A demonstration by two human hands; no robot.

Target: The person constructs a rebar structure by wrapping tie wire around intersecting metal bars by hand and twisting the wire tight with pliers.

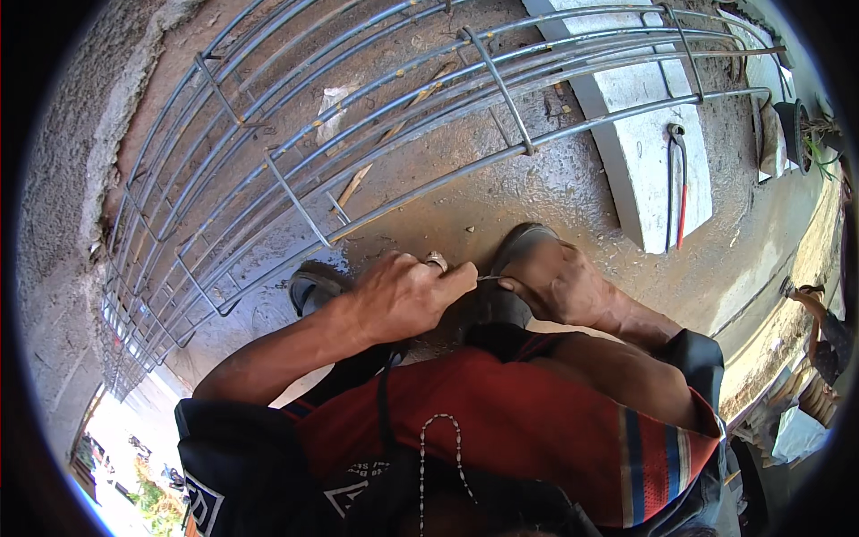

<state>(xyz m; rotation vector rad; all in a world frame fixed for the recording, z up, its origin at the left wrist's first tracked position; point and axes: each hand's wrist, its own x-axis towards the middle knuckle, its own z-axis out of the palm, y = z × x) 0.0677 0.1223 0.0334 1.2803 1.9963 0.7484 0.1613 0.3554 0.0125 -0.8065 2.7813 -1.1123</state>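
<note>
Between my two hands, low in front of my body, a short thin piece of wire (491, 277) is pinched at both ends. My left hand (409, 295), with a ring on one finger, has its fingers curled around one end. My right hand (560, 285) grips the other end between thumb and finger, above my shoe. Beyond the hands lies a long cage of steel reinforcing bars (429, 171), with square stirrups across it. Long-handled pincers (676, 181), one handle red, rest on a white block at the right.
A rough concrete wall (60, 168) runs along the left. The white block (644, 134) lies partly under the cage on the wet floor. A wooden stick (356, 184) is beneath the bars. Potted plants stand at the upper right, and another person (829, 335) is at the far right.
</note>
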